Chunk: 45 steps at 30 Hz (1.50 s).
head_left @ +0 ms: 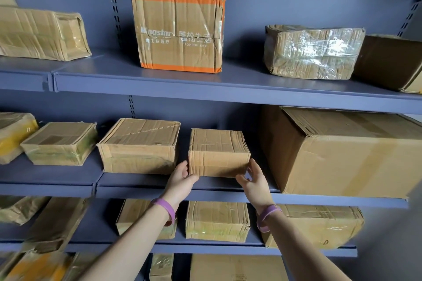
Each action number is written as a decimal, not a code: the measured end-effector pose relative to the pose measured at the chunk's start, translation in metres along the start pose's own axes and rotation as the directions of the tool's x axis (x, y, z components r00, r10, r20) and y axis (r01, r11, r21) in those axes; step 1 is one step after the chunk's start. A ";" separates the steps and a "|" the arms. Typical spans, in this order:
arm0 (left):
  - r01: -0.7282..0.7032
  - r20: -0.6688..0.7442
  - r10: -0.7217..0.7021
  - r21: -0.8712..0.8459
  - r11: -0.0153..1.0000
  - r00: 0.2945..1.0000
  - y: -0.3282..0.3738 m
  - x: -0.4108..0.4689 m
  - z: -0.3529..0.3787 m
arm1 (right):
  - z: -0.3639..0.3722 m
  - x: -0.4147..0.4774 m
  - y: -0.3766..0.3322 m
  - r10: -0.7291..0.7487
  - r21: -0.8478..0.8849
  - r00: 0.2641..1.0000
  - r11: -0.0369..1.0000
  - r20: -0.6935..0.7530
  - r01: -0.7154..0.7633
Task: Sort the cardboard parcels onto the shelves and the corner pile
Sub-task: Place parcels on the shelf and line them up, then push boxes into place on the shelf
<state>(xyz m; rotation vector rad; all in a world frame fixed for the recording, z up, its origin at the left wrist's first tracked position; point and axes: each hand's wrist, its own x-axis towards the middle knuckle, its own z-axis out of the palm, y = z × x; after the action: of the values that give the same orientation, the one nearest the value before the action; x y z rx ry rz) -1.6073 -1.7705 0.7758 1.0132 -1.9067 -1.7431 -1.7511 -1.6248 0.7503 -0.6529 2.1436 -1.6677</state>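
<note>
The left hand [182, 174] and right hand [252, 180] grasped the small parcel [218, 150] by its near corners, probably to square it into the gap on the middle shelf [141, 191].

orange-edged parcel [179, 32] | "POMPOM LIFE"; partly legible "ngstar"; Chinese characters

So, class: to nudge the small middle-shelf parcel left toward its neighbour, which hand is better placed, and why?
Right, probably. The right hand holds the small parcel at its right corner, so it could push leftward; the left hand holds the left corner, in the gap before the neighbouring parcel.
</note>
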 end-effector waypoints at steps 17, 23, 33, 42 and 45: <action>-0.147 0.145 0.163 -0.112 0.983 0.976 0.017 -0.053 0.040 | -0.032 -0.069 -0.014 -0.103 0.086 0.981 0.989 -0.165 0.119; -0.234 0.238 0.255 -0.113 0.966 0.937 0.048 -0.075 0.099 | -0.095 -0.078 -0.019 -0.160 0.118 0.958 0.974 -0.239 0.192; -0.300 0.112 0.307 -0.077 0.951 0.945 0.084 -0.074 0.211 | -0.257 -0.069 -0.007 -0.165 0.152 0.911 0.960 -0.377 0.237; -0.148 -0.023 0.148 0.004 0.989 0.989 0.080 -0.050 0.250 | -0.360 -0.033 0.018 -0.112 0.078 0.907 0.985 -0.407 0.156; -0.118 -0.069 0.118 0.002 0.993 0.991 0.077 -0.043 0.256 | -0.385 -0.019 0.029 -0.093 0.047 0.895 0.991 -0.437 0.126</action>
<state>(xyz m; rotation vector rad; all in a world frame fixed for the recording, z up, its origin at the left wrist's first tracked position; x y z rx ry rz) -1.7751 -1.5612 0.8153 0.9276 -1.8819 -1.6228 -1.9447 -1.2972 0.8174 -0.4116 2.3583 -2.1086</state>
